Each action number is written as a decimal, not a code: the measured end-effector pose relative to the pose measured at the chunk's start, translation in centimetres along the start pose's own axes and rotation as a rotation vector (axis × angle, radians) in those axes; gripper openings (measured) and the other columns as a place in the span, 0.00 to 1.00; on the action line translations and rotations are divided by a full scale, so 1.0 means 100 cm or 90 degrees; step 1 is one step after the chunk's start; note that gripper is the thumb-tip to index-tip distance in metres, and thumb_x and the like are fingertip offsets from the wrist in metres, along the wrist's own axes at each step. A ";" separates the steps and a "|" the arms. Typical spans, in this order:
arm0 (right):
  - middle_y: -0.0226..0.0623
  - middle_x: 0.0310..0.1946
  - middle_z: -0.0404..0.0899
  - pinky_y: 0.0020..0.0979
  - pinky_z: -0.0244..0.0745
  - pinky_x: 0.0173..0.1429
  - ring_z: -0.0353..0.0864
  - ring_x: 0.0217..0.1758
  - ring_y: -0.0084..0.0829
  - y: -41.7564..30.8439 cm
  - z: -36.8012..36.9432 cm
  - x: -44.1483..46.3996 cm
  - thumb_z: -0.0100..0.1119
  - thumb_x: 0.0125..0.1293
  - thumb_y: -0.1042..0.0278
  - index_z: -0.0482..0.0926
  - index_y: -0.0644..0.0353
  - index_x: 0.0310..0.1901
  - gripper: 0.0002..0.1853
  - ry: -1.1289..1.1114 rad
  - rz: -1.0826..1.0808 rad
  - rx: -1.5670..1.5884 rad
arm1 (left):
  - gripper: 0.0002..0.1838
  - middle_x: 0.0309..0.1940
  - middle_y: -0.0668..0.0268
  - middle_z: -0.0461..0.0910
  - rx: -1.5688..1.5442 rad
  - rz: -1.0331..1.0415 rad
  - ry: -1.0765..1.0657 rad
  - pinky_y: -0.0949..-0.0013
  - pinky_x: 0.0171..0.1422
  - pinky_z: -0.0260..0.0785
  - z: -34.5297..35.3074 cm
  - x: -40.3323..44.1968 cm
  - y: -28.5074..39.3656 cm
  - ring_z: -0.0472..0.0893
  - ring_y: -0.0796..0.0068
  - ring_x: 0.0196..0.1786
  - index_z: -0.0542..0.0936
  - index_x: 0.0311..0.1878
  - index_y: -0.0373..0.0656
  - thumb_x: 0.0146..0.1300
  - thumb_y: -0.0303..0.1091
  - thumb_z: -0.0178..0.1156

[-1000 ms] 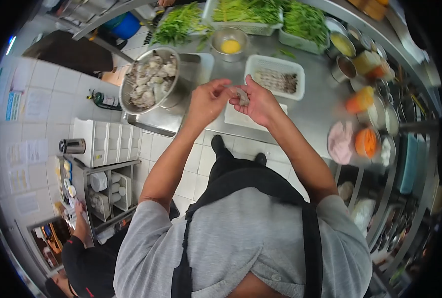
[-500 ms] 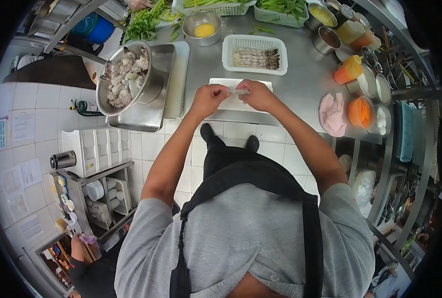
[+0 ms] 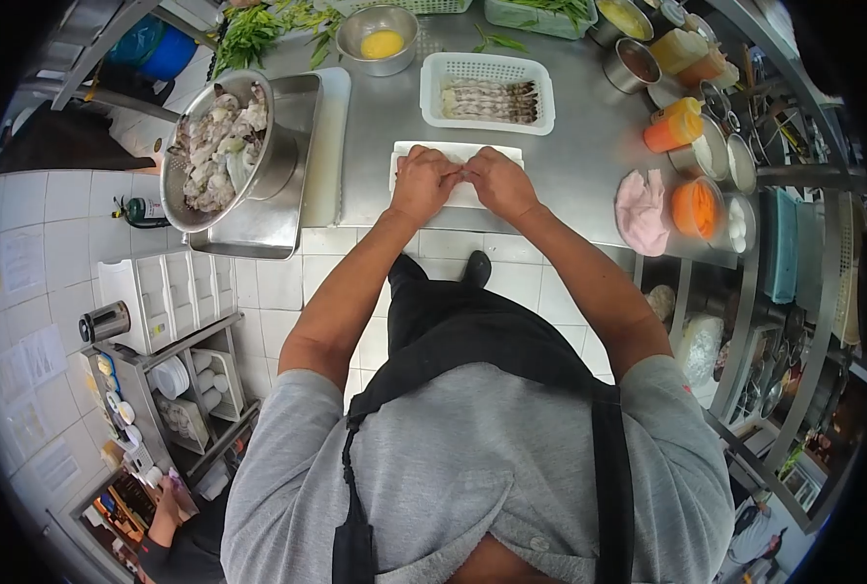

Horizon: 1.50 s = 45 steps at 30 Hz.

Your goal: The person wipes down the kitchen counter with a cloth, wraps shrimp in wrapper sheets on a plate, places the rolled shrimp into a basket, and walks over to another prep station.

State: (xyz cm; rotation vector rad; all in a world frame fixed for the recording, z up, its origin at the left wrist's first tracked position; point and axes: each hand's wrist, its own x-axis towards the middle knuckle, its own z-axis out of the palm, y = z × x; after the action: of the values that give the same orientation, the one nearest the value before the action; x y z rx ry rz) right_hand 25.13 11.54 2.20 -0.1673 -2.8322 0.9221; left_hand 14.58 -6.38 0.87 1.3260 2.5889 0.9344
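Observation:
Over a white board at the counter's front edge, my left hand and my right hand meet with fingertips pressed together. The fingers of both are curled, and what they pinch is hidden beneath them. Just behind the board stands a white perforated basket with a row of shrimp laid side by side. To the left, a steel colander full of shrimp tilts over a metal tray.
A bowl of yellow liquid and leafy greens are at the back. Sauce bottles, a pink cloth and an orange tub stand right. A co-worker's arm shows lower left.
The shrimp seen between my hands earlier is now hidden. Both hands have come down onto the white board with fingers curled. The whole view has shifted, so the counter items appear further left and higher.

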 end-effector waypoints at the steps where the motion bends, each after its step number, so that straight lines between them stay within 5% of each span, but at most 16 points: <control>1: 0.42 0.45 0.82 0.48 0.85 0.55 0.88 0.51 0.49 0.003 0.001 0.001 0.65 0.72 0.70 0.89 0.57 0.46 0.06 -0.015 -0.022 -0.032 | 0.08 0.43 0.71 0.89 -0.026 0.018 0.023 0.51 0.60 0.69 0.005 0.001 -0.002 0.82 0.62 0.56 0.96 0.45 0.53 0.64 0.36 0.76; 9: 0.42 0.42 0.80 0.48 0.87 0.52 0.88 0.46 0.47 0.007 -0.002 0.000 0.62 0.71 0.71 0.90 0.54 0.42 0.07 -0.042 -0.059 -0.086 | 0.05 0.38 0.65 0.87 -0.026 0.067 0.014 0.51 0.58 0.75 0.009 0.008 -0.002 0.84 0.56 0.52 0.95 0.40 0.48 0.62 0.33 0.76; 12: 0.38 0.44 0.82 0.46 0.86 0.55 0.88 0.50 0.45 0.005 -0.008 -0.003 0.64 0.70 0.70 0.91 0.53 0.43 0.07 -0.073 -0.048 -0.100 | 0.08 0.37 0.62 0.86 -0.027 0.088 0.017 0.51 0.58 0.77 -0.002 0.006 0.000 0.84 0.54 0.50 0.94 0.43 0.46 0.62 0.34 0.77; 17: 0.35 0.48 0.86 0.47 0.80 0.65 0.82 0.61 0.43 -0.005 -0.010 -0.002 0.70 0.68 0.65 0.92 0.55 0.44 0.08 0.085 -0.121 -0.075 | 0.12 0.40 0.64 0.87 0.010 0.044 0.032 0.50 0.60 0.75 -0.014 -0.010 -0.012 0.84 0.56 0.52 0.95 0.49 0.49 0.64 0.38 0.77; 26: 0.38 0.41 0.83 0.47 0.79 0.61 0.82 0.54 0.46 -0.015 0.003 0.022 0.68 0.67 0.69 0.89 0.56 0.38 0.03 -0.089 -0.130 -0.124 | 0.04 0.37 0.66 0.85 0.070 0.072 -0.085 0.49 0.58 0.75 -0.022 0.009 -0.014 0.83 0.57 0.51 0.93 0.40 0.49 0.63 0.34 0.75; 38: 0.42 0.45 0.83 0.47 0.79 0.63 0.83 0.54 0.48 0.011 -0.001 0.036 0.69 0.69 0.68 0.89 0.56 0.44 0.05 -0.149 -0.226 -0.092 | 0.07 0.37 0.63 0.85 0.031 0.142 -0.140 0.51 0.57 0.79 -0.032 0.017 -0.018 0.83 0.54 0.48 0.93 0.43 0.46 0.62 0.32 0.75; 40: 0.42 0.46 0.83 0.46 0.79 0.63 0.83 0.55 0.47 0.002 -0.007 0.029 0.70 0.69 0.67 0.89 0.56 0.45 0.06 -0.093 -0.217 -0.071 | 0.08 0.38 0.63 0.86 0.022 0.093 -0.039 0.50 0.55 0.78 -0.036 0.007 -0.015 0.84 0.55 0.49 0.93 0.42 0.46 0.60 0.35 0.78; 45: 0.38 0.46 0.84 0.45 0.79 0.64 0.82 0.55 0.46 -0.002 0.009 0.033 0.73 0.68 0.65 0.90 0.56 0.45 0.08 -0.060 -0.194 -0.004 | 0.05 0.37 0.65 0.87 0.006 0.072 -0.050 0.53 0.58 0.77 -0.031 0.002 -0.030 0.85 0.56 0.50 0.94 0.40 0.48 0.61 0.34 0.78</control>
State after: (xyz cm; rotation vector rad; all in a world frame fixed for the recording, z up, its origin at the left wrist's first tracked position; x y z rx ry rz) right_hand 21.77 11.39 1.98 0.3077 -2.8339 0.8738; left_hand 11.27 -9.02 1.78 1.4942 2.4863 0.8680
